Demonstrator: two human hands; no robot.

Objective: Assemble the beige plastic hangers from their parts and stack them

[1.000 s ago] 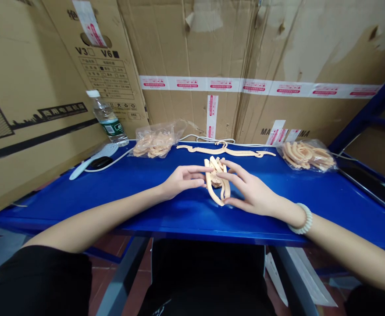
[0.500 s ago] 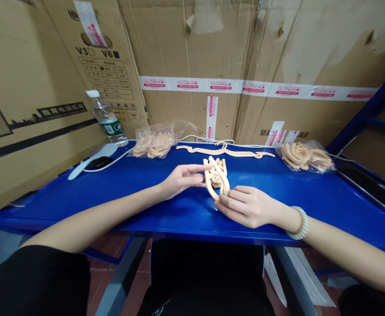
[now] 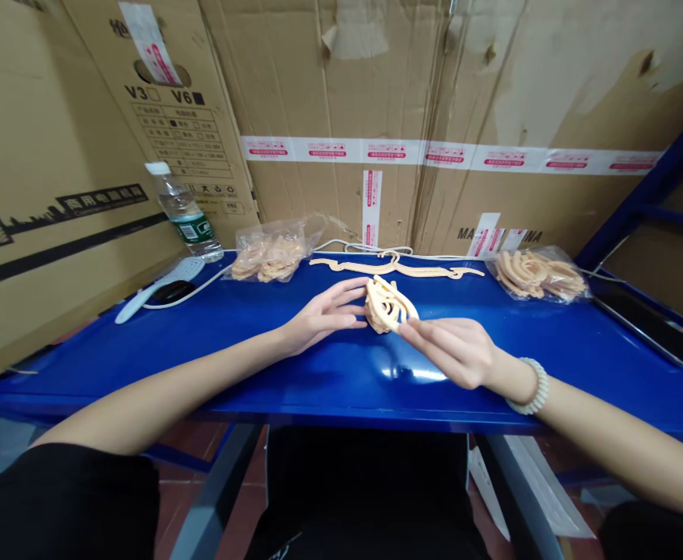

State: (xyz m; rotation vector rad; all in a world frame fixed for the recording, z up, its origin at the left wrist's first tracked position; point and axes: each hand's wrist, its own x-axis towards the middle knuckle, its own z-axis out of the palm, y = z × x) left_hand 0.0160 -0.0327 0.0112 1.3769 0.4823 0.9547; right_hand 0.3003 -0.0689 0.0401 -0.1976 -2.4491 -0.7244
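A bundle of beige curved, looped pieces [image 3: 386,305], possibly folded hangers, stands tilted over the blue table between my hands. My right hand [image 3: 455,346] pinches its near right edge between thumb and fingers. At its left side, my left hand [image 3: 327,317] has its fingers stretched out, with the fingertips against the bundle or just beside it. Behind lies an unfolded beige hanger [image 3: 397,267] with its small hook toward the cardboard. Fingers partly hide the bundle's edges.
Clear bags of beige pieces lie at the back left [image 3: 271,253] and back right [image 3: 537,274]. On the left are a water bottle [image 3: 187,214], a light-blue brush [image 3: 158,289] and a dark oval object [image 3: 173,292]. A tablet-like device [image 3: 656,323] lies right. Cardboard [image 3: 330,101] walls the back.
My right hand has lifted and turned the near edge of the bundle up and to the right. The left fingers have spread a little along its left side. The view has shifted slightly.
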